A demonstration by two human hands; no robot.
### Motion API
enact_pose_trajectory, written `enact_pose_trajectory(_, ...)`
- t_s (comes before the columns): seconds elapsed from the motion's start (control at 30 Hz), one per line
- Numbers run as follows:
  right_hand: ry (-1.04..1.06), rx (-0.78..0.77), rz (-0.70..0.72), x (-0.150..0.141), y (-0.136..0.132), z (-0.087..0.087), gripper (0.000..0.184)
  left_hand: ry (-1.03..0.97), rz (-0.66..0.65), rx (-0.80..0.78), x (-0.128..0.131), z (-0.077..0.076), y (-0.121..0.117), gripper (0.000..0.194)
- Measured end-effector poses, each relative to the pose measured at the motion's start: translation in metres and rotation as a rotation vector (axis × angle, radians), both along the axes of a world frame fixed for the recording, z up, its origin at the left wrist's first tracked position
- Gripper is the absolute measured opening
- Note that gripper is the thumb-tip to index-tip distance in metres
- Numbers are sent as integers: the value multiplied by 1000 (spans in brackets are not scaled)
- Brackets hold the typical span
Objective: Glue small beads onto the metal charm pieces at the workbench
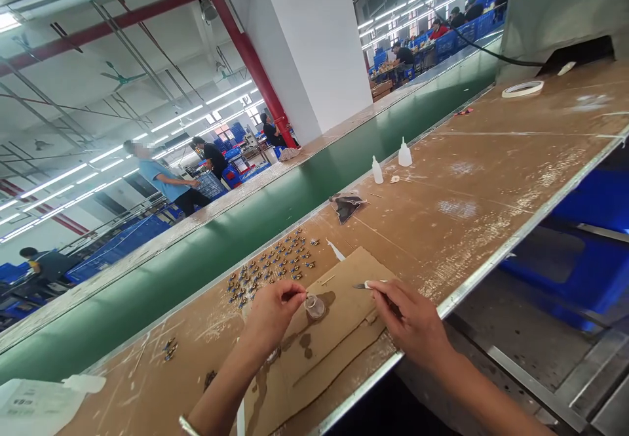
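Note:
My left hand (272, 311) is pinched shut on a tiny part I cannot make out, held over a small clear cup (315, 306) on a sheet of cardboard (339, 344). My right hand (407, 318) is closed round a thin tool (362, 286) whose pointed tip sticks out to the left, toward the cup. Just beyond my left hand, several small blue and brass parts (272, 265) lie spread in rows on the brown worktable (466, 187).
Two white squeeze bottles (377, 170) (405, 154) stand farther up the table, a tape roll (522, 88) beyond them. A green conveyor belt (236, 239) runs along the table's far side. Other people work in the background. Blue crates (584, 259) sit below at right.

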State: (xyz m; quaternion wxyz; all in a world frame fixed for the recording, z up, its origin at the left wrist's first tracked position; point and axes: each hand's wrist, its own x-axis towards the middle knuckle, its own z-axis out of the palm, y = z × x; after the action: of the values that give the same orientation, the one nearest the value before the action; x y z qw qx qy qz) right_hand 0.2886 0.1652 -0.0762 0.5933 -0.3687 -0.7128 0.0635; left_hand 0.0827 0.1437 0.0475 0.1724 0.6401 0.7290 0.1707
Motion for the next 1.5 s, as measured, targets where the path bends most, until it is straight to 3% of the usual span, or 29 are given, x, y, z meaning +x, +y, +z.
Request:
enact_pose_trajectory(0.27, -1, -21, -2, 2, -1, -5, 19, 156, -38, 12, 11, 1, 2, 19)
enact_pose_trajectory(0.87, -5, -45, -3, 1, -1, -4, 19, 211, -109, 13, 7, -7, 8, 19)
enact_pose_trajectory(1.27, -18, -42, -9, 1, -1, -4, 18, 218, -150, 34, 13, -1, 6, 19)
enact_pose_trajectory(1.33, -19, -36, -17, 0, 0, -4, 17, 134, -117, 7, 11, 3, 1, 17)
enact_pose_trajectory(1.5, -7, -10, 1, 2, -1, -5, 17, -386, 126, -30, -5, 14, -34, 20)
